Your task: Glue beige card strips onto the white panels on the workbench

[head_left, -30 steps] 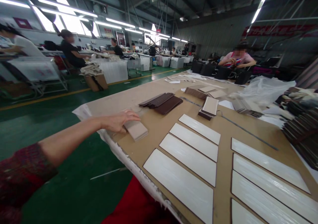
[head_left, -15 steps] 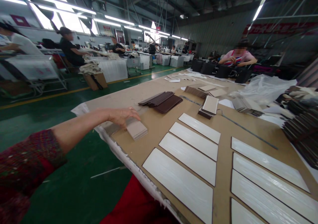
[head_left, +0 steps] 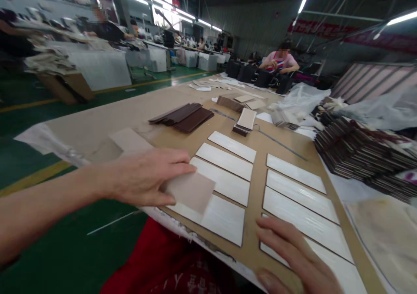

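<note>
My left hand (head_left: 146,176) pinches a thin beige rectangular card (head_left: 192,192) between thumb and fingers. The card overlaps the nearest pale glossy panel (head_left: 224,218) in the left column; whether it touches cannot be told. Behind that wrist lies more of the beige card, blurred, in a stack (head_left: 128,140). At the lower right, my right hand (head_left: 293,255) has its fingers stretched out and thumb apart, holding nothing. It hovers over or rests by the nearest panels of the right column (head_left: 302,211), partly covering them. Dark edges border the panels.
Dark brown strips (head_left: 184,117) lie fanned beyond the panels, near a small stack of beige-topped pieces (head_left: 246,120). A thin grey rod (head_left: 282,142) lies to the right. Tall dark stacks (head_left: 361,150) line the right side. A person (head_left: 280,61) sits at the far end.
My left hand has moved from the beige stack toward me and right, now with a card in it. My right hand has come into view. The view has turned right.
</note>
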Demonstrator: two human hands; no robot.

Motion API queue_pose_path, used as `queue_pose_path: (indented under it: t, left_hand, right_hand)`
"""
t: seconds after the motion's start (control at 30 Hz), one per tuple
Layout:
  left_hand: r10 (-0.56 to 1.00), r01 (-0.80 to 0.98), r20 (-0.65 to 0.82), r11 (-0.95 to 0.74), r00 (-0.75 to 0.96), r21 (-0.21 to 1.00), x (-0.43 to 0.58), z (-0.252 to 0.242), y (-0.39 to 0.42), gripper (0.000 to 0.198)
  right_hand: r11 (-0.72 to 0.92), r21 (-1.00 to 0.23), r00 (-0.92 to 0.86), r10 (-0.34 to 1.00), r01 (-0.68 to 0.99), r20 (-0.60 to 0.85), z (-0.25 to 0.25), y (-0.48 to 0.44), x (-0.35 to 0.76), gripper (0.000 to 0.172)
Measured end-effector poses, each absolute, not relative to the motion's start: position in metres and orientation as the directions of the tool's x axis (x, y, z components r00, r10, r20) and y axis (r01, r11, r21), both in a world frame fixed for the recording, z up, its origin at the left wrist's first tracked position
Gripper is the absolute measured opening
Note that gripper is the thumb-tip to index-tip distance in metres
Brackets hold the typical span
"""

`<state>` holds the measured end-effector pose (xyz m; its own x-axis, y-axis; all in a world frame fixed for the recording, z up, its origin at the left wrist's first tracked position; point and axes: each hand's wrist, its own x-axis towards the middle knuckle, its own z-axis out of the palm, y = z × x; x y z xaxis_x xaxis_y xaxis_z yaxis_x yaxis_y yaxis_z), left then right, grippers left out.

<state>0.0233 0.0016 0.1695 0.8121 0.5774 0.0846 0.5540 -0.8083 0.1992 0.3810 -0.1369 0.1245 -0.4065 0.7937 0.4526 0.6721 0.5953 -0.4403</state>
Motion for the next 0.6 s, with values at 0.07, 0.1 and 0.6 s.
queue_pose_path:
  t: [0.07, 0.1, 0.6]
  left_hand:
    - [0.516, 0.479, 0.12, -0.843, 0.848, 0.244, 0.049, 0.159, -0.014, 0.062]
    - [0.503, 0.46, 0.131, -0.849, 0.855, 0.259, 0.058, 0.155, -0.02, 0.061]
    - [0.773, 0.711, 0.43, -0.618, 0.468, 0.337, 0.014, 0.137, -0.025, 0.042]
  right_hand:
    - [0.644, -0.343, -0.503, 0.757, 0.684, 0.417, 0.125, -0.13, 0.359, 0.061]
    - [0.648, -0.301, -0.535, 0.754, 0.699, 0.382, 0.124, -0.126, 0.348, 0.067]
    - [0.475, -0.38, -0.3, 0.849, 0.794, 0.436, 0.105, -0.096, 0.394, 0.046]
